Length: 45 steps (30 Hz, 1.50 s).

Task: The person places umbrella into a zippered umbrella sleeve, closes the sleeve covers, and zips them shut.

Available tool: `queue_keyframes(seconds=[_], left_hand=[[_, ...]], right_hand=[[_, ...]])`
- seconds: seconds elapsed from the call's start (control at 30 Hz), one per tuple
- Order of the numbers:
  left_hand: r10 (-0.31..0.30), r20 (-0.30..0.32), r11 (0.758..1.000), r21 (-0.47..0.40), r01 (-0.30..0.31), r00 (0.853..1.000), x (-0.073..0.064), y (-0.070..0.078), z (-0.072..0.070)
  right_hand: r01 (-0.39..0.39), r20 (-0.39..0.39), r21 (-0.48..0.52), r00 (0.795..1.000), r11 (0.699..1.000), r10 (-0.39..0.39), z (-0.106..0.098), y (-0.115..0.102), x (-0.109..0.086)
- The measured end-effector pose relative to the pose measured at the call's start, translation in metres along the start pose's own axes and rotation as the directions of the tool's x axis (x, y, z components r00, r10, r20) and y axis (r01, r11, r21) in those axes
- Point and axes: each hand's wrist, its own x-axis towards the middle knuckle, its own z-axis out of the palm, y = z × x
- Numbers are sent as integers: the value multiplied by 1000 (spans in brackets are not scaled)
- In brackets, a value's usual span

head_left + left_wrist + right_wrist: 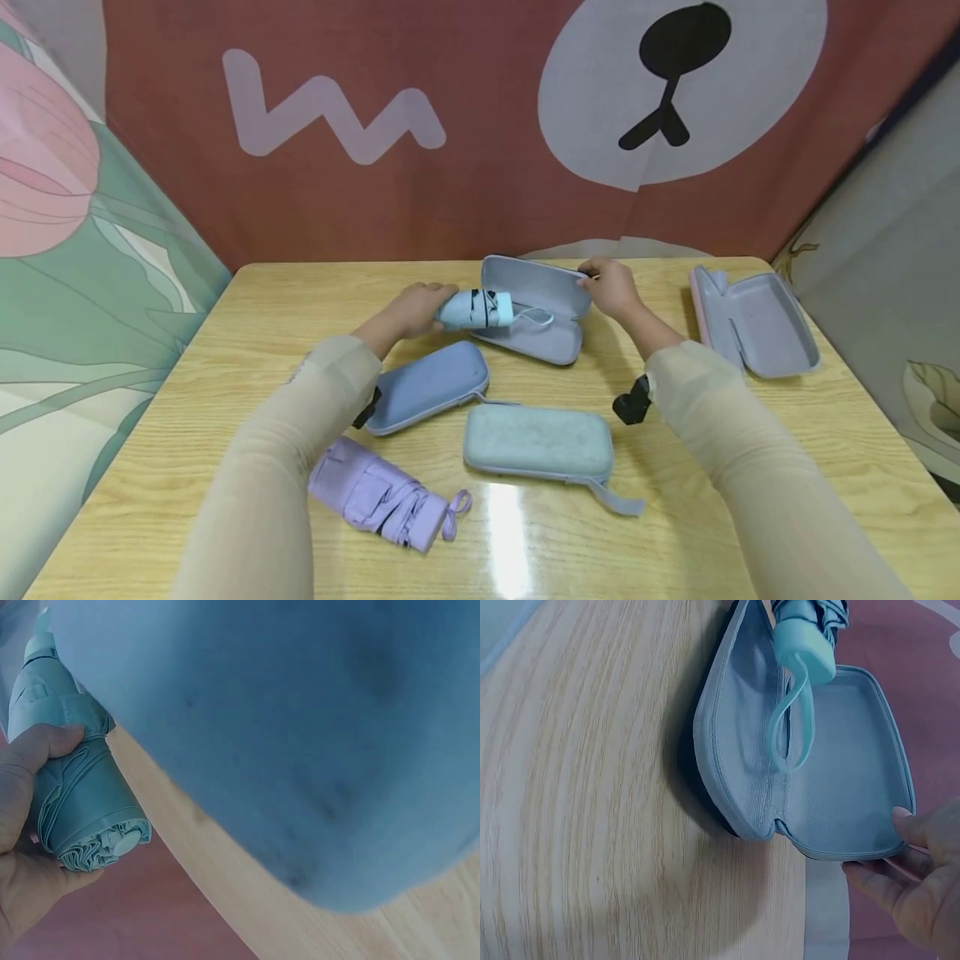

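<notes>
My left hand [417, 309] grips a folded light-blue umbrella [476, 309] with dark markings, its thumb across the wrapped cloth in the left wrist view. The umbrella's handle end and wrist loop [801, 727] hang over an unzipped grey case [536, 340] at the back of the table. My right hand [611, 287] pinches the edge of the case's raised lid [855, 780], thumb inside and fingers behind. Below the left forearm lies a closed blue case [431, 387]; in the left wrist view it looms large and blurred.
A closed pale-green case [538, 442] with a strap lies at front centre. Left of it rests a folded purple umbrella [378, 493]. Another open grey case [768, 321] stands at the right. A printed cloth wall [480, 208] rises behind the table's back edge.
</notes>
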Motion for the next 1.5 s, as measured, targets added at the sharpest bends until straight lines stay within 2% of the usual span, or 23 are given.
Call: queue_keyframes(seconds=[0.2,0.47,0.67,0.9,1.2,1.5], left_hand=[[22,32,999,40,-24,999,6,5,4],[22,63,997,70,-26,998,13,8,8],[26,63,997,70,-30,998,17,14,5],[58,39,991,115,-62,998,21,18,-2],[42,79,994,93,-49,996,26,22,1],[73,88,994,78,-80,993,30,26,9]], right_hand=[[-7,13,8,1000,1000,7,4,-3,0],[-10,13,15,1000,1000,10,6,-4,-1],[8,-9,5,1000,1000,-8,6,-4,-2],[11,-20,-9,1000,1000,-12,6,-3,0],[9,-23,13,1000,1000,-8,8,-6,0],[3,-16,28,1000,1000,-2,9,-9,-1]])
